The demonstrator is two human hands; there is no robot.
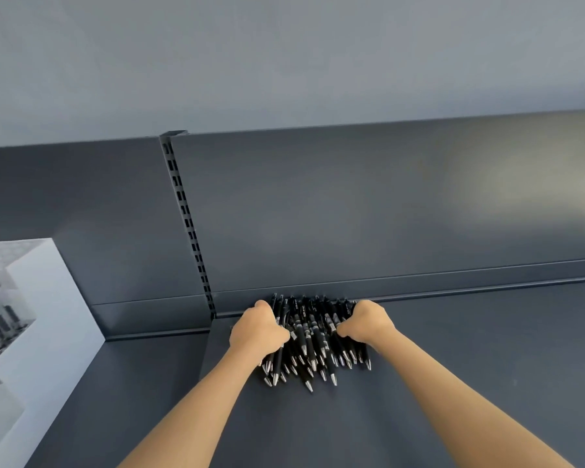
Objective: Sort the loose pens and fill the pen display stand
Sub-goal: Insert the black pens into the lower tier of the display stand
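Pile of black pens (313,336) on the dark matte shelf (453,366), up against the back panel (352,214). Long axes run front-to-back, silver tips toward the person. Left hand (258,330) and right hand (365,321) flank the pile, fingers curled into it, gripping pens from each side. Fingertips are buried, count unreadable. White glossy box (38,319) at left, cropped by the frame; its print is blurry.

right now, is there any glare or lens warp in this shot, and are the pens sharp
Head view: a pale glare patch sits on the back panel at upper right; the wide lens tilts the slotted upright; the pens read sharp between the left hand and right hand; the print on the white box looks soft.
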